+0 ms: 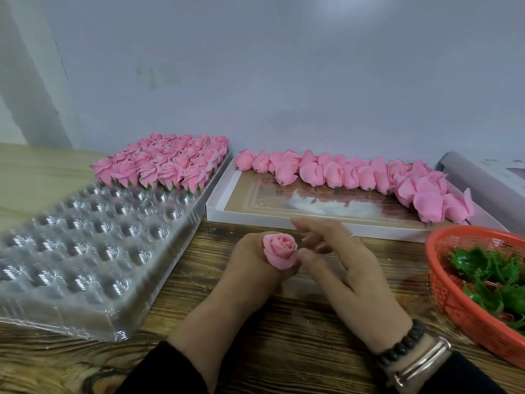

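My left hand [250, 268] grips a pink rose head [280, 251] from below, bloom facing up, over the wooden table. My right hand [338, 260] is beside the rose on its right. Its thumb tip touches the flower's lower right side, and the other fingers are spread loosely above, holding nothing. The rose's base is hidden inside my left hand.
A clear plastic cavity tray [93, 237] lies at left, its far rows filled with pink roses [164, 163]. A white box lid [284, 220] behind my hands holds loose rose heads [355, 174]. A red basket [454, 297] of green leaf calyxes [488, 277] stands at right.
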`<state>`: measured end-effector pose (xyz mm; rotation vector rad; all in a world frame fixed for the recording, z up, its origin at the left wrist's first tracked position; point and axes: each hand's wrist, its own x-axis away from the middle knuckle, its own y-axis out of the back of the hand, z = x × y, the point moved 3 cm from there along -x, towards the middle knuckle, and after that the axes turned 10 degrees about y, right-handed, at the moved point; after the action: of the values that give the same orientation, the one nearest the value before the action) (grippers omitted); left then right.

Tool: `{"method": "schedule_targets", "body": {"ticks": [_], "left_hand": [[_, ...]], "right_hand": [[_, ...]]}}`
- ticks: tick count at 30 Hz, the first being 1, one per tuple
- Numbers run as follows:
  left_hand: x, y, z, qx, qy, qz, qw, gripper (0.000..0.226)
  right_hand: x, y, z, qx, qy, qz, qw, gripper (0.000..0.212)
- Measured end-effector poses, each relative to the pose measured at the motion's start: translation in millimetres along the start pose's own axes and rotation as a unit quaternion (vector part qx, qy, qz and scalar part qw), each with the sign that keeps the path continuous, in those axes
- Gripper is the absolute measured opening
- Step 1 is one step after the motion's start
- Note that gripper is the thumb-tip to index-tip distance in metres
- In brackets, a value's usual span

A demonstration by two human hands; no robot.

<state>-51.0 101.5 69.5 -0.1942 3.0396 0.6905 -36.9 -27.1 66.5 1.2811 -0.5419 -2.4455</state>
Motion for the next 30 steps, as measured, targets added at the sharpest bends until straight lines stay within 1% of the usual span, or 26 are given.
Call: {"method": "schedule_targets", "body": {"ticks": [3,4,6,8,9,13,15,19,22,26,30], "left_hand": [[-0.4,1.2,3.5,0.013,-0.001,-0.001,1.0,0.022],[-0.3,1.2,4.2,0.014,-0.003,0.002,1.0,0.018],[-2.3,-0.6,7.6,-0.02,0.001,0.02,1.0,0.008],[-4.7,-3.0,12.2,-0.074,0.004,0.039,0.996,0.016],[-5.3,-3.5,13.1,-0.09,-0.001,0.044,0.995,0.015],[-4.5,-3.9,13.1,-0.114,-0.02,0.047,0.992,0.006],[-4.8,-4.6,13.6,-0.123,-0.025,0.043,0.991,0.006],[-5.3,-6.3,13.4,-0.108,-0.026,0.046,0.993,0.011],[-4.3,-5.8,15.2,-0.073,-0.014,0.049,0.996,0.022],[-3.2,-5.8,15.9,-0.053,-0.002,0.066,0.996,0.018],[-1.9,-6.1,15.1,-0.025,-0.002,0.076,0.997,0.028]], "right_hand": [[-0.4,-3.0,1.7,0.021,0.021,0.035,0.999,0.034],[-0.5,-3.1,1.9,0.023,0.026,0.042,0.999,0.034],[-0.5,-2.5,2.4,0.023,0.032,0.053,0.998,0.036],[-0.9,-2.3,3.4,0.014,0.033,0.064,0.997,0.038],[-1.4,-2.7,4.2,0.012,0.035,0.07,0.997,0.039],[-1.6,-4.4,5.6,0.011,0.032,0.087,0.996,0.033],[-1.4,-4.4,4.9,0.009,0.022,0.093,0.995,0.032],[-1.5,-4.2,3.2,-0.002,0.003,0.09,0.996,0.029],[-1.1,-4.1,0.7,-0.031,-0.027,0.077,0.996,0.026],[-1.3,-4.5,-1.2,-0.05,-0.055,0.071,0.995,0.029],[-1.8,-4.4,-1.4,-0.06,-0.07,0.074,0.993,0.03]]}}
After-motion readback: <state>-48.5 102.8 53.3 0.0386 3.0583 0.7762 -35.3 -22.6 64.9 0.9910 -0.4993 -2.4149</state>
